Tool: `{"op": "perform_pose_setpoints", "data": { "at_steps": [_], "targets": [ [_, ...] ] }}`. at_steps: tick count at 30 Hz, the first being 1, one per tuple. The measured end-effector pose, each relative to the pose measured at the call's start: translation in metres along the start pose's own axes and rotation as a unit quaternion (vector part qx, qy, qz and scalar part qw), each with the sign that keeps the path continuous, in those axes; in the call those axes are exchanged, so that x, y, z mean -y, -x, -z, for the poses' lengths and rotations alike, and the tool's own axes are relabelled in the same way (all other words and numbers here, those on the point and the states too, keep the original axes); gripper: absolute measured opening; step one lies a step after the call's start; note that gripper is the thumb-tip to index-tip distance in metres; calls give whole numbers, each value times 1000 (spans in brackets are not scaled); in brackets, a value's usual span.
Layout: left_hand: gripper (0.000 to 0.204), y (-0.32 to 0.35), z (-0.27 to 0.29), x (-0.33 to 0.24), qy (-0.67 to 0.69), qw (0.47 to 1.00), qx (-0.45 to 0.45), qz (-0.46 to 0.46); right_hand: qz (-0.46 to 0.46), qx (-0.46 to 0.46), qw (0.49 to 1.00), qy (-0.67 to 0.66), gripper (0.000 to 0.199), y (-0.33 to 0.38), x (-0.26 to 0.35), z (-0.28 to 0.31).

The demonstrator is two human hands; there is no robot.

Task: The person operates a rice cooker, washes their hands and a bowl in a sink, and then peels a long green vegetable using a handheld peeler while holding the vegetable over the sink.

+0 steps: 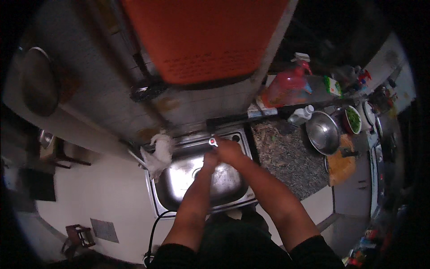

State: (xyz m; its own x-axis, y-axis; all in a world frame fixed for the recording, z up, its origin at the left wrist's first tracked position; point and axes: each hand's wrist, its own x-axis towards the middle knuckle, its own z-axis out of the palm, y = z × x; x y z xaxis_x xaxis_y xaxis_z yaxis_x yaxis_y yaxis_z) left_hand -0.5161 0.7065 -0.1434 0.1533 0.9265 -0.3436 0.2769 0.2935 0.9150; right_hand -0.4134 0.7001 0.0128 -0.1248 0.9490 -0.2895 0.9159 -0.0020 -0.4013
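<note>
Both my hands meet over the stainless steel sink (179,184), right at the tap (212,142), whose handle has a red dot. My right hand (230,151) is bent inward beside the tap, with a finger showing just behind the handle. Lower and closer to me, my left hand (211,158) sits under the tap, touching or nearly touching the right one. The fingers of both hands are mostly hidden and blurred, so their grip cannot be made out. A whitish cloth (161,154) hangs over the sink's left rim.
Right of the sink is a speckled stone counter (286,161). It carries a metal bowl (322,133), a bowl of chopped greens (353,120), a wooden board (340,163) with a dark-handled knife (349,153), and a white-capped bottle (301,115). An orange panel (206,40) hangs ahead.
</note>
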Motion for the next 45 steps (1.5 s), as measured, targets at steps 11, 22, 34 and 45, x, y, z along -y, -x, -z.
{"op": "perform_pose_setpoints", "data": {
  "at_steps": [11,22,34,45],
  "targets": [
    [24,37,30,32,241,948,19,206,-21,-38,934,-355,55,37,-34,-65],
    [14,118,-80,-60,423,892,77,139,13,-144,919,-366,26,107,-111,-44],
    [12,179,-303,-225,-200,970,73,-120,108,-80,819,-558,20,217,-343,68],
    [17,163,-489,-247,-20,990,30,-136,109,-397,859,-303,17,354,-495,153]
  ]
}}
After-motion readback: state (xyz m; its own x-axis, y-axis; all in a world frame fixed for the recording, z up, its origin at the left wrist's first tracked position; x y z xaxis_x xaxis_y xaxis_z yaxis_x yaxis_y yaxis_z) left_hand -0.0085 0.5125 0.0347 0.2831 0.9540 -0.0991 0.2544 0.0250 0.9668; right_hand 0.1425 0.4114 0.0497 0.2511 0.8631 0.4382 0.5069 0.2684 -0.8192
